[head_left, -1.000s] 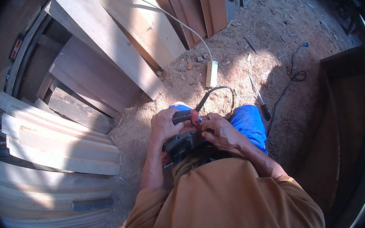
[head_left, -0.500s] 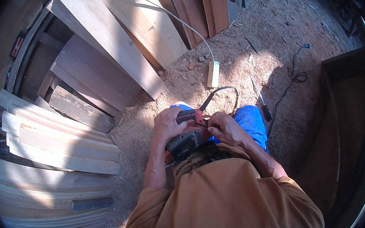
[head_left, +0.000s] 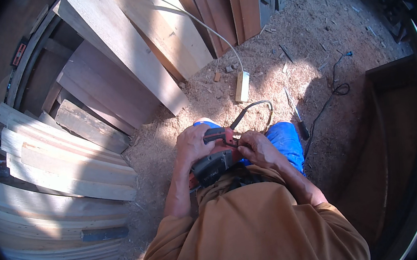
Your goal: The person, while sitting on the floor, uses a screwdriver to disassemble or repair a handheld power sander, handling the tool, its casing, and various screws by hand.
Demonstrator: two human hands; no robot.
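Observation:
A red and black electric planer [head_left: 216,165] rests tilted across my lap, above my blue shorts [head_left: 286,144]. My left hand [head_left: 193,144] is wrapped round its left end beside the black handle. The fingers of my right hand [head_left: 257,148] are curled in a pinch against the red side near the cord end. Whatever lies between those fingers is too small and covered to make out. A black power cord [head_left: 251,105] arches out of the tool and drops behind my right knee.
Several planks [head_left: 70,167] are stacked at left, and boards [head_left: 129,52] lean at the far side. A pale extension socket [head_left: 242,87] lies on the shavings-covered ground. Right of my knee are a black-handled tool with a thin blade [head_left: 303,129], a loose cable [head_left: 339,89] and a dark wooden frame [head_left: 390,68].
The view has shifted very slightly. Both hands stay in nearly the same place on the planer, with no other visible change.

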